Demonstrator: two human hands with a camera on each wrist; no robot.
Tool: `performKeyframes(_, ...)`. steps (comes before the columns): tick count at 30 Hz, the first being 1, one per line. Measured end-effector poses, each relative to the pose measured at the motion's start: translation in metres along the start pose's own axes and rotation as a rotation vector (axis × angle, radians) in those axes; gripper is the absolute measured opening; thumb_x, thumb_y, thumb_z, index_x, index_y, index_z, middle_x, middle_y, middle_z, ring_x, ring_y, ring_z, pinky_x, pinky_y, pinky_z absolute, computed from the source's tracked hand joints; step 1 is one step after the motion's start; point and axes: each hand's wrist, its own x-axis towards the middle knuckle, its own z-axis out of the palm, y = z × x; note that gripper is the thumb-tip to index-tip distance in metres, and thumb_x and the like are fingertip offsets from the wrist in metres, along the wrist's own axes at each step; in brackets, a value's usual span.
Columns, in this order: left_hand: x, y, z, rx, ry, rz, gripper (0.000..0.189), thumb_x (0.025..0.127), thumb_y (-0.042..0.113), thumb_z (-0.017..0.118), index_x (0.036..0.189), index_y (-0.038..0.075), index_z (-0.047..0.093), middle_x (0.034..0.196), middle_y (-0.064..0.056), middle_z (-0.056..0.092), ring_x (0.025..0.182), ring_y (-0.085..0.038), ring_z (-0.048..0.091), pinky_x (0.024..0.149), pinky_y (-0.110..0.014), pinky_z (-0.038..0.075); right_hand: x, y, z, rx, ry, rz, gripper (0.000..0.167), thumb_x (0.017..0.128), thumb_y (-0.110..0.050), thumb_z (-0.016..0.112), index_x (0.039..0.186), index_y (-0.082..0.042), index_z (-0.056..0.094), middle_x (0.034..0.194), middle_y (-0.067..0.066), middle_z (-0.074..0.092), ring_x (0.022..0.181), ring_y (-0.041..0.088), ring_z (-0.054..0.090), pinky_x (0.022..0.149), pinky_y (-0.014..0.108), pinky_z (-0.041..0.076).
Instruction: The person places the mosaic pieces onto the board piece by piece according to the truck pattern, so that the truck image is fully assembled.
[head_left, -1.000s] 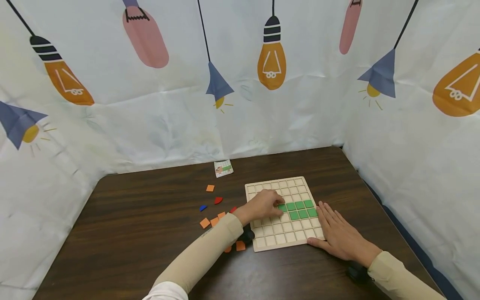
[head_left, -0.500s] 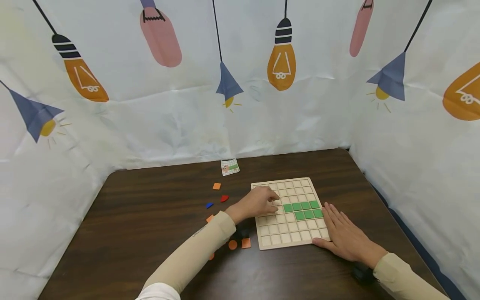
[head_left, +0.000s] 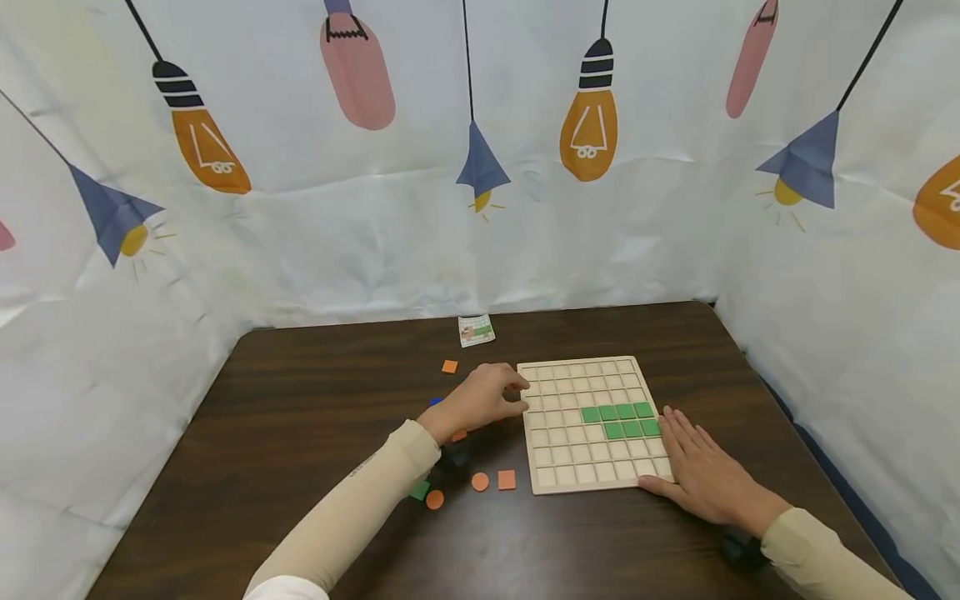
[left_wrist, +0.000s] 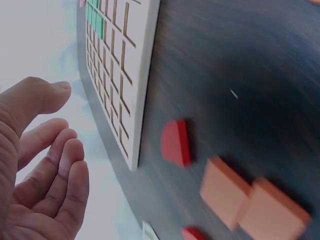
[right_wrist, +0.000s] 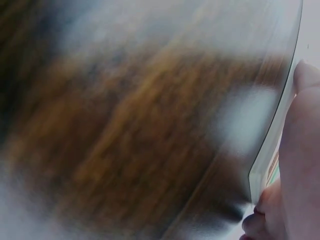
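A pale wooden grid board (head_left: 562, 467) lies on the table. Two rows of green square tiles (head_left: 626, 412) fill cells toward its right side. My left hand (head_left: 476, 398) hovers by the board's left edge, thumb and fingers loosely bent and apart. Nothing sits between them in the left wrist view. Below that hand lie a red curved piece (left_wrist: 175, 142) and two orange squares (left_wrist: 225, 192). My right hand (head_left: 708, 475) rests with straight fingers along the board's right edge; the right wrist view shows it touching the board's rim (right_wrist: 265, 165).
Left of the board are an orange square (head_left: 507, 480), orange discs (head_left: 480, 482), and a green piece (head_left: 420, 490) partly under the sleeve. Farther back lie another orange square (head_left: 450, 367) and a small printed card (head_left: 476, 331). A patterned curtain (head_left: 337, 250) hangs behind the table.
My left hand has drawn back leftward from the green tiles to the board's left edge. The right hand stays at the board's edge. The head view has turned slightly left.
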Motion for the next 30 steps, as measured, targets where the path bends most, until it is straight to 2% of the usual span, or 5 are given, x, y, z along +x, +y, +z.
performKeyframes(11, -0.042, -0.019, -0.017, 0.025, 0.052, -0.102, 0.033, 0.094, 0.024, 0.076, 0.123, 0.007, 0.076, 0.116, -0.008, 0.072, 0.103, -0.022, 0.071, 0.087, -0.035, 0.06, 0.0, -0.001, 0.001, 0.005, 0.0, -0.008, 0.106, 0.095, -0.068, 0.057, 0.162, 0.007, 0.022, 0.169, 0.032, 0.018, 0.156, 0.051, 0.024, 0.12, 0.069, 0.026)
performKeyframes(20, -0.075, -0.03, -0.023, 0.051, 0.112, -0.072, 0.03, 0.093, 0.022, 0.078, 0.119, 0.006, 0.077, 0.112, -0.007, 0.075, 0.098, -0.022, 0.072, 0.083, -0.03, 0.06, 0.002, -0.001, 0.002, 0.023, -0.018, -0.005, 0.108, 0.095, -0.068, 0.057, 0.163, 0.006, 0.018, 0.17, 0.031, 0.016, 0.157, 0.051, 0.02, 0.119, 0.07, 0.026)
performKeyframes(23, -0.086, -0.034, -0.025, 0.034, 0.108, -0.076, 0.03, 0.093, 0.021, 0.078, 0.118, 0.006, 0.077, 0.112, -0.007, 0.076, 0.096, -0.021, 0.073, 0.081, -0.029, 0.061, 0.002, -0.001, 0.002, 0.033, -0.028, -0.004, 0.108, 0.095, -0.067, 0.058, 0.163, 0.006, 0.017, 0.17, 0.032, 0.014, 0.157, 0.051, 0.019, 0.119, 0.07, 0.026)
performKeyframes(30, -0.113, -0.044, -0.027, -0.046, 0.063, -0.089, 0.029, 0.092, 0.019, 0.078, 0.119, 0.008, 0.077, 0.109, -0.007, 0.075, 0.095, -0.022, 0.072, 0.084, -0.035, 0.062, 0.002, -0.001, 0.001, 0.033, -0.037, -0.002, 0.108, 0.095, -0.067, 0.058, 0.163, 0.006, 0.016, 0.17, 0.032, 0.014, 0.157, 0.051, 0.019, 0.119, 0.071, 0.025)
